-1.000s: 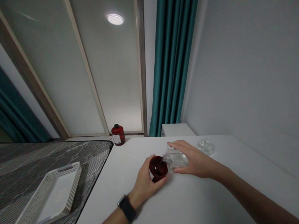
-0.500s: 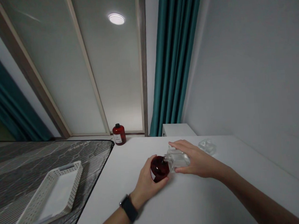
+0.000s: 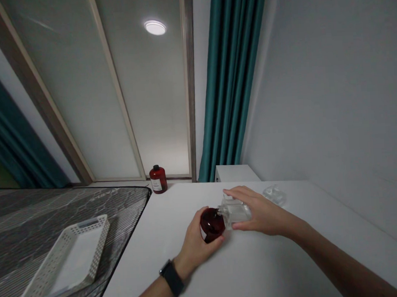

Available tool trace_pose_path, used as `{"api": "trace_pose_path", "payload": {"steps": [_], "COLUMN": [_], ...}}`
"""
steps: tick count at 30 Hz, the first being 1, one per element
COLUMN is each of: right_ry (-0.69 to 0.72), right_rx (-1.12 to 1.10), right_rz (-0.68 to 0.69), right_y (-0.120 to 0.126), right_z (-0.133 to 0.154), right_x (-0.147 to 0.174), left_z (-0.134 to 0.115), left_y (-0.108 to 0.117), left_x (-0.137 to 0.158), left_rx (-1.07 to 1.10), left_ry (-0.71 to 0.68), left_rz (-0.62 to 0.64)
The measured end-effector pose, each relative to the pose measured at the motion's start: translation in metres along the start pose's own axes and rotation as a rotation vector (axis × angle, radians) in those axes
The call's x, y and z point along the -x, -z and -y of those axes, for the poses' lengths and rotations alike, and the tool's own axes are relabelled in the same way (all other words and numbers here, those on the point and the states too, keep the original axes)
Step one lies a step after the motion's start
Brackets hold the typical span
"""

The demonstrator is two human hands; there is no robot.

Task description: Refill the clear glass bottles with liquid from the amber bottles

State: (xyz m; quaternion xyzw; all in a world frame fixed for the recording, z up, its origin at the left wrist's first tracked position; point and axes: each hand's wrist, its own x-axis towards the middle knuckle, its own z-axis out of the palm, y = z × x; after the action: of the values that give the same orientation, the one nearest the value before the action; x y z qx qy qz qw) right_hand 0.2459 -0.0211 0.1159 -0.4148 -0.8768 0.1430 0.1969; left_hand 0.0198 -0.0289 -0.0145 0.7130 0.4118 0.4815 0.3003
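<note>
My left hand (image 3: pixel 198 241) is wrapped round a dark red-brown bottle (image 3: pixel 212 224) with a white label, low over the white table (image 3: pixel 151 263). In my right hand (image 3: pixel 256 210) is a clear glass bottle (image 3: pixel 236 212), tipped on its side with its neck pointing left. That neck meets the mouth of the red-brown bottle; whether liquid is flowing I cannot make out. Just behind my right hand lies a clear, glassy object (image 3: pixel 274 195), partly covered by the hand. A second red-brown bottle (image 3: pixel 158 180) with a black cap and white label stands upright at the far left corner.
To the left, a white perforated basket (image 3: pixel 68 255) rests on a grey patterned surface (image 3: pixel 121 207) with a dark edge. A small white cabinet (image 3: pixel 237 173) stands beyond the table, before a teal curtain (image 3: pixel 235 83). A grey wall (image 3: pixel 336 90) borders the right.
Both hands hold almost the same pose, the clear bottle's neck still at the red-brown bottle's mouth. The view has shifted very slightly.
</note>
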Motion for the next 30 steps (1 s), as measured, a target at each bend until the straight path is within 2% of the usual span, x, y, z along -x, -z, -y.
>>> {"api": "trace_pose_path", "payload": {"steps": [30], "right_ry": [-0.01], "right_rx": [-0.01], "right_rz": [0.036], "right_y": [0.0056], "right_z": [0.0059], "right_x": [-0.0024], "left_z": [0.0068], "left_y": [-0.0011], "left_x": [0.0028], "left_rx": [0.016], "left_ry": [0.019], "left_rz": [-0.003]}}
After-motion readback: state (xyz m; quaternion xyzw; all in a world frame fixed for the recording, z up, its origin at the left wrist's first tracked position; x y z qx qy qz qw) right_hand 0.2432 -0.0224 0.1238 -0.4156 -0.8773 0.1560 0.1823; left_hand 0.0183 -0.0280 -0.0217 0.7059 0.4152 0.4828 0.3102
